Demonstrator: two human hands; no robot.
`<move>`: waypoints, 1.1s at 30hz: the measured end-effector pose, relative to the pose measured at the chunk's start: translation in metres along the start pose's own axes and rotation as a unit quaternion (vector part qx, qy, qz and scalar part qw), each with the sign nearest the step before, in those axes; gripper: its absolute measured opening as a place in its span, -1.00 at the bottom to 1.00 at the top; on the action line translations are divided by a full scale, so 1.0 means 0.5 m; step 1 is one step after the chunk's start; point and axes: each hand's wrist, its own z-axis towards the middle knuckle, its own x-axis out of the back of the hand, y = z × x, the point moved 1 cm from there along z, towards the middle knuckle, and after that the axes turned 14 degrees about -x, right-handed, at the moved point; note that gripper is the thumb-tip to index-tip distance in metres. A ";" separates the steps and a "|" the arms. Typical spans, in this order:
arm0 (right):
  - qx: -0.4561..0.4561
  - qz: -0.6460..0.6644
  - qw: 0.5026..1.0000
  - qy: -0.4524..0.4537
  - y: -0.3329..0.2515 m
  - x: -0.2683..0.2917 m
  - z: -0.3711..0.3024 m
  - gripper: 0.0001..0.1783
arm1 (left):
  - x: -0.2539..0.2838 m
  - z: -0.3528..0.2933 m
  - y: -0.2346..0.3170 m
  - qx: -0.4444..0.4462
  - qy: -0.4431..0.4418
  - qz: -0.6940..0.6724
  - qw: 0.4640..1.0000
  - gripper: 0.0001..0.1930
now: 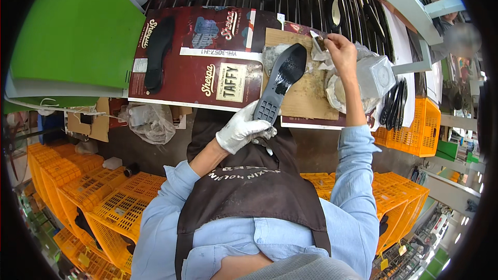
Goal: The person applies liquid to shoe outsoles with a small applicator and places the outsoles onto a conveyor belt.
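A black shoe sole (282, 77) is held up by its heel end in my left hand (244, 131), which wears a whitish glove. Its face is toward me: a grid of square recesses marks the heel, and a wet, shiny patch covers part of the forefoot. My right hand (342, 56), bare, is raised beyond the sole to the right. Its fingers are pinched on a small dark tool with a white end (317, 39); its exact kind is unclear. Under the sole lie a brown board (303, 105) and a crumpled, stained cloth (273, 54).
Another black sole (158, 54) lies on the dark red cardboard (179, 85) at left. A plastic-wrapped tub (336, 91) stands beside my right wrist. Several soles rest on the roller conveyor (298, 0) behind. Yellow crates (124, 199) and a green panel (78, 26) flank me.
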 end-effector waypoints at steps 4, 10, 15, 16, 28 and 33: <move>0.066 0.044 0.987 -0.139 -0.005 -0.037 -0.013 -0.77 | 0.007 -0.004 0.001 -0.003 0.008 -0.011 1.000 -0.33; 0.036 0.044 0.995 -0.088 -0.026 -0.015 0.035 -0.76 | 0.019 -0.012 0.004 -0.003 0.013 -0.006 1.000 -0.31; 0.091 -0.033 0.986 -0.133 -0.045 -0.048 0.038 -0.78 | 0.015 -0.011 0.010 -0.016 0.005 -0.004 1.000 -0.32; 0.057 0.009 0.993 -0.100 -0.054 -0.049 0.050 -0.77 | 0.016 -0.011 0.015 -0.020 0.006 -0.006 1.000 -0.32; 0.123 0.031 0.939 -0.320 -0.136 -0.061 -0.016 -0.79 | 0.016 -0.016 0.018 -0.034 0.011 -0.014 0.999 -0.38; 0.189 -0.045 0.947 -0.254 -0.152 -0.088 -0.048 -0.78 | 0.016 -0.017 0.016 -0.041 -0.005 -0.021 0.999 -0.41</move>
